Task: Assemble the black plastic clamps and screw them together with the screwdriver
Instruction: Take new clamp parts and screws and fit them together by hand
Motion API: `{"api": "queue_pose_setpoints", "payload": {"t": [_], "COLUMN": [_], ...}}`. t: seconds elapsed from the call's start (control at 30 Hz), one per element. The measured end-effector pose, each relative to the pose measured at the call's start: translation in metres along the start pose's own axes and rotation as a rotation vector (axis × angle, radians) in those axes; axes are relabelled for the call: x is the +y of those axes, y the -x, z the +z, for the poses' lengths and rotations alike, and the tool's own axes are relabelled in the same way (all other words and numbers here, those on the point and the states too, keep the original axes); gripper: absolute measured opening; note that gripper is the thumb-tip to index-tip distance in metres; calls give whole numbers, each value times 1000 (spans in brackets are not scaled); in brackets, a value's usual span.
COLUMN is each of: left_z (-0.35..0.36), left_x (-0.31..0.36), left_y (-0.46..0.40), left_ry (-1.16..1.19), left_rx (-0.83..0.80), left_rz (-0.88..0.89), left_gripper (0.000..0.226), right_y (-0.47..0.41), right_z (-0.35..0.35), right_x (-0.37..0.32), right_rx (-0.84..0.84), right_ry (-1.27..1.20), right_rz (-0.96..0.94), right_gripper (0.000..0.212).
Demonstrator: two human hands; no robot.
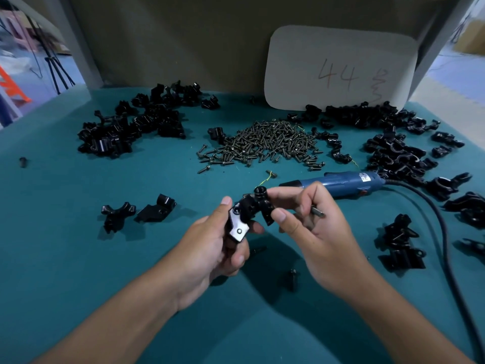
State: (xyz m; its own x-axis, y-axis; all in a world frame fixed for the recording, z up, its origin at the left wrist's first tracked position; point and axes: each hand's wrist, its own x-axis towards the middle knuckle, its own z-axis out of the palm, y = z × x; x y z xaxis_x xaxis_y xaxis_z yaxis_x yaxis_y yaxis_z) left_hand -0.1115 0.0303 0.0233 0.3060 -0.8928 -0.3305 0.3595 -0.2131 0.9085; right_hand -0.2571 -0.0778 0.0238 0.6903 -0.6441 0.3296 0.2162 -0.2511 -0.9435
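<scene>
A: Starting at the left, what is lying on the green table [78, 232]?

B: A heap of black clamp parts [131, 124] is sitting far back on the left, and two loose clamp pieces [139, 212] are lying nearer, just to the left of the hands. In the middle, behind the hands, the pile of screws [265, 143] is resting.

A: And what are the hands doing?

B: The left hand [210, 248] is gripping one clamp half [240, 222], with thumb and fingers curled around it. The right hand [315, 232] is pinching the second clamp half [262, 203] between thumb and forefinger, and it is also keeping a single screw [317, 212] tucked under its other fingers. The two halves are touching above the table, between the two hands.

A: Where is the tool?

B: The blue screwdriver [341, 183] is lying just behind the right hand. Its long axis is running left to right, with the tip pointing left toward the clamp and its cord [443, 232] going off to the right. I think the right hand is the nearer one, so it is probably the hand to reach for it.

A: What is further right?

B: More clamp parts [393, 151] are spread there, and a white card [341, 67] is leaning against the back wall.

A: So which step is this?

B: In my judgement, the halves are being fitted together and the screw is not yet inserted.
</scene>
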Motion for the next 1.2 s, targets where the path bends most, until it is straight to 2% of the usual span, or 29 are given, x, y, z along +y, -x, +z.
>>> {"api": "queue_pose_setpoints", "payload": {"t": [0.1,0.17,0.3,0.4,0.5,0.73,0.83,1.1,1.2], "left_z": [-1,-2,-5,-5,-3,-4,-5,-10,-7], "left_x": [1,1,3,0,-5,-5,-4,-11,-13], "left_y": [0,0,-1,-3,-3,-3,-1,-7,-9], "left_ry": [53,120,290,213,79,235,125,-364,-342], "left_rx": [-7,-28,-152,-246,-204,-224,-205,22,19], "left_rz": [-39,-44,-80,45,127,165,282,599,651], "left_gripper": [36,28,36,31,31,22,27,22,21], "right_y": [-2,-1,-1,-3,-3,-4,-3,0,1], "right_z": [-1,-1,0,-1,-3,-2,-2,0,2], "right_x": [2,4,6,7,7,6,4,0,1], "right_rx": [21,1,-12,50,62,42,22,17,9], "right_ry": [8,2,-28,-17,-34,14,31,43,60], "right_rz": [22,48,77,31,2,-12,-31,-102,-96], "right_gripper": [30,30,28,27,32,27,31,37,36]}}
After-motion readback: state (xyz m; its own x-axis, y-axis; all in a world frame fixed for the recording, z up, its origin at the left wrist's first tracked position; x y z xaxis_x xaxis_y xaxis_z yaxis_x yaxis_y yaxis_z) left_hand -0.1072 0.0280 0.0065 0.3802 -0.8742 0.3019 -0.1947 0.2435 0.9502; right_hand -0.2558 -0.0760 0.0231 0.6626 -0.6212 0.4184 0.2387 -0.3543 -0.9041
